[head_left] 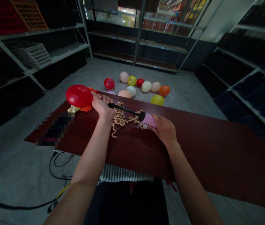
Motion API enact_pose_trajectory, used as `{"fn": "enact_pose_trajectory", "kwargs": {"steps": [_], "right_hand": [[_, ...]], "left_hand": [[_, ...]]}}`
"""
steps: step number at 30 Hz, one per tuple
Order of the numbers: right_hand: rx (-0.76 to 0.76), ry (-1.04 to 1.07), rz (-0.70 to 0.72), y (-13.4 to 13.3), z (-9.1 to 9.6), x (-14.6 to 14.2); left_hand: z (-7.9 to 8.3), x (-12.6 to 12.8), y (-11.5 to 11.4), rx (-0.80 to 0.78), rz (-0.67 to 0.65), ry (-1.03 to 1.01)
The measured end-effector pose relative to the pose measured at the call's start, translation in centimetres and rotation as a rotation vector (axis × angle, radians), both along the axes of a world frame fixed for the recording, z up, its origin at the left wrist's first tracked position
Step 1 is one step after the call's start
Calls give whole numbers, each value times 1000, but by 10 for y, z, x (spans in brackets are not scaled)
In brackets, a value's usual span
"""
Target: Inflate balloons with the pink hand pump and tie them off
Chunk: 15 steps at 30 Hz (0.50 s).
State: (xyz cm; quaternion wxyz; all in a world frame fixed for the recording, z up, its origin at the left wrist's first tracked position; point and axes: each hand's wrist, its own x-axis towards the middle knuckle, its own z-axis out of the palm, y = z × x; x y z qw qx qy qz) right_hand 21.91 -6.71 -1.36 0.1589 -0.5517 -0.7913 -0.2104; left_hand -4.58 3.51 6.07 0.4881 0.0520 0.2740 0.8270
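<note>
A partly filled red balloon (pixel 78 96) sits at the left, its neck inside the closed fingers of my left hand (pixel 102 104). From that hand the black rod of a balloon pump (pixel 147 120) runs to the right into its pink barrel. My right hand (pixel 165 128) is wrapped round the barrel. The balloon's neck and the pump's nozzle are hidden by my left fingers. Beneath the pump, a heap of curly beige strands (pixel 119 118) lies on the dark red table (pixel 205 147). Orange and cream uninflated balloons (pixel 85 108) lie under the red one.
Several inflated balloons (pixel 146 86) rest on the floor beyond the table. A pixelated dark item (pixel 56 129) lies at the table's left end. Black cables (pixel 59 168) run on the floor at left. Metal shelves (pixel 137 40) with crates (pixel 36 54) stand around.
</note>
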Motion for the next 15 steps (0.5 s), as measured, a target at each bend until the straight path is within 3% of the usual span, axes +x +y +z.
{"fn": "enact_pose_trajectory", "kwargs": {"steps": [6,15], "right_hand": [[29,72,-67,1,1,-1],[-18,135,-201,-1,-5,1]], "left_hand": [[11,-3,-9,41,23,25],[11,44,-17,25,-23,64]]}}
